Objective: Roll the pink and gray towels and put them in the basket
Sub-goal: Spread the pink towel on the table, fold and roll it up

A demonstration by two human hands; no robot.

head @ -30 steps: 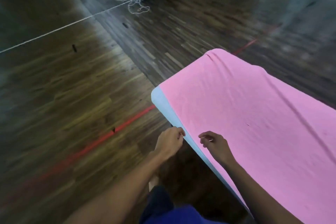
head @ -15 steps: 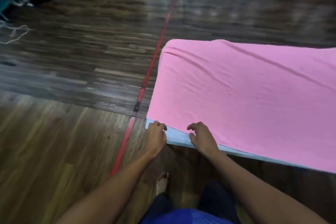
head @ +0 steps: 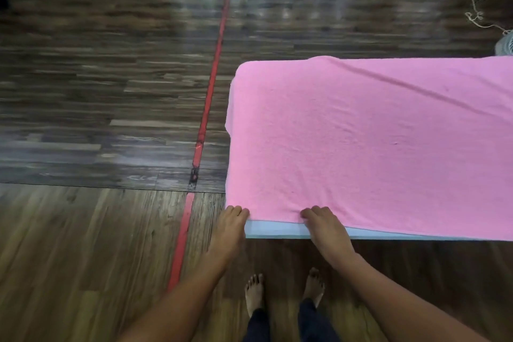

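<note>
A: Where is the pink towel (head: pixel 361 133)?

B: It lies spread flat on a raised surface, and its left end hangs a little over the side. Along the near edge, a pale blue strip (head: pixel 277 230) shows under it. I cannot tell if this is the gray towel or only a table top.

A: And the hands?

B: Both are at the near edge. The left hand (head: pixel 231 226) has its fingers curled on the near left corner of the towel. The right hand (head: pixel 323 223) is a little further along the same edge, and its bent fingers pinch the hem. Neither hand is spread open.

A: What can go wrong from here?

B: I think the roll can start crooked. The two hands are close together at one end, and nothing holds the long part on the right. That side may lag, and the roll may become a cone. Long creases also cross the far part. If they get rolled in, the bundle will be loose.

A: Anything else?

B: The hanging left end can drag the cloth toward the floor (head: pixel 111 119) if the grip loosens. If the fingers catch the strip below, both layers may roll together. The basket is not in view.
</note>
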